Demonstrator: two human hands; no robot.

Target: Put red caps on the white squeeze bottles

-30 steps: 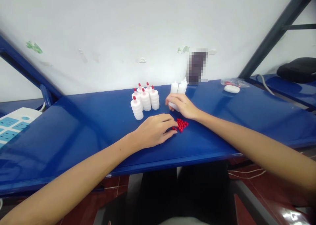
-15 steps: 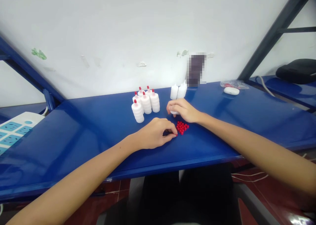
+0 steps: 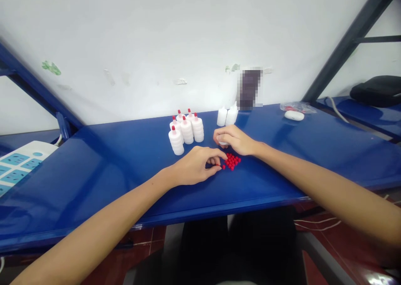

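My left hand (image 3: 196, 167) rests on the blue table (image 3: 125, 168), fingertips pinched together at the left edge of a small pile of red caps (image 3: 232, 161). My right hand (image 3: 233, 139) lies just behind the pile, closed over a small white bottle (image 3: 222, 142) that is mostly hidden by the fingers. Several white bottles with red caps (image 3: 186, 130) stand grouped to the left of my right hand. Two uncapped white bottles (image 3: 227, 115) stand behind it, near the wall.
A white and light-blue power strip (image 3: 19, 164) lies at the far left. A white oval case (image 3: 293, 115) and a clear plastic bag (image 3: 297, 106) sit at the back right. A black object (image 3: 377, 89) rests on the neighbouring table. Dark metal braces slant up on both sides.
My right hand drew the white bottle closer, away from the two uncapped bottles. My left hand's fingers have curled into a pinch at the cap pile. The view shifted slightly.
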